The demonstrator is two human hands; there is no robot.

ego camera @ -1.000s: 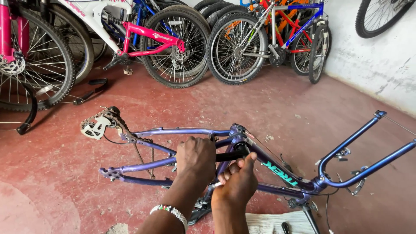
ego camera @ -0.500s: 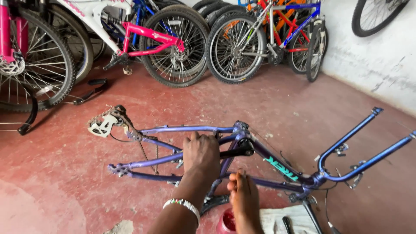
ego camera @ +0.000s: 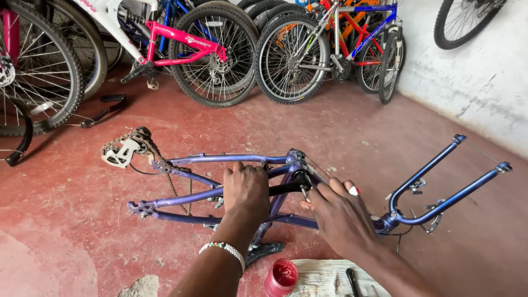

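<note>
Red floor [ego camera: 357,126], purple bike frame [ego camera: 220,159] under left hand [ego camera: 246,187], right hand [ego camera: 338,212].

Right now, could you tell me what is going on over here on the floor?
A person is working on a stripped purple bicycle frame that lies upside down on the red floor, wheels off, fork pointing right. The left hand grips the black crank arm, while the right hand rests on the frame tube beside the bottom bracket. A rear derailleur and chain hang at the far left end. A small red-lidded pot sits near the person, and assembled bicycles stand along the wall.
</note>
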